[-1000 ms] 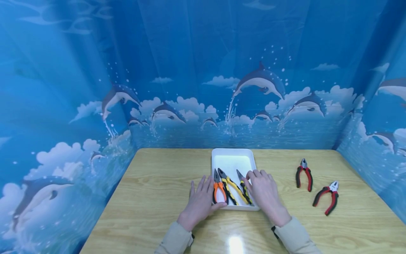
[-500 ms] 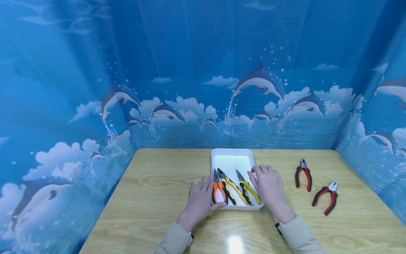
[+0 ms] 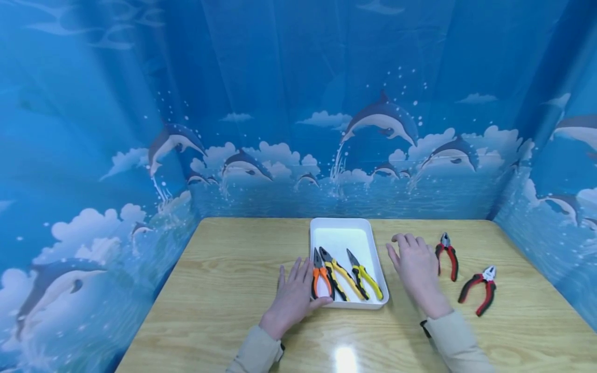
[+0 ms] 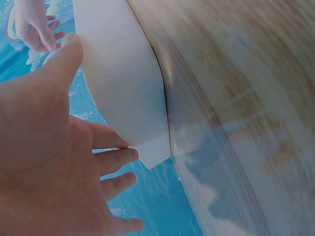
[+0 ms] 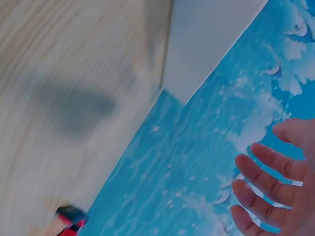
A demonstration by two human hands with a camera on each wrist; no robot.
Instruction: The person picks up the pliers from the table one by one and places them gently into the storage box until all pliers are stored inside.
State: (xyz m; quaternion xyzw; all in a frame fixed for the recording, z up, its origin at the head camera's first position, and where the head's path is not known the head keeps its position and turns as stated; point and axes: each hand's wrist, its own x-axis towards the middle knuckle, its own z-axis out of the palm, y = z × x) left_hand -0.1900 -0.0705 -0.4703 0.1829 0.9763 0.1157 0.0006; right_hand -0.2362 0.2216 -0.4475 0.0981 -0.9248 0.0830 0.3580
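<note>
My left hand (image 3: 291,298) rests at the left wall of a white tray (image 3: 345,237), fingers spread and thumb reaching over the near corner. Inside the tray lie three pairs of pliers side by side: orange-handled pliers (image 3: 317,273), yellow-and-black pliers (image 3: 342,274) in the middle, and yellow-green long-nose pliers (image 3: 358,272) at the right. Off the tray's right side, over the table, hovers my right hand (image 3: 416,272), fingers loosely bent and holding nothing. It overlaps one handle of the farther red-and-black pliers (image 3: 450,254) in the head view.
A second pair of red-and-black pliers (image 3: 486,287) lies nearer on the wooden table (image 3: 233,259), handles spread. Blue dolphin-print curtain (image 3: 280,103) stands behind the table and on both sides.
My right hand has let go of the yellow-green long-nose pliers, leaving them in the tray, and moved right toward the red-and-black pliers. The left hand has stayed put.
</note>
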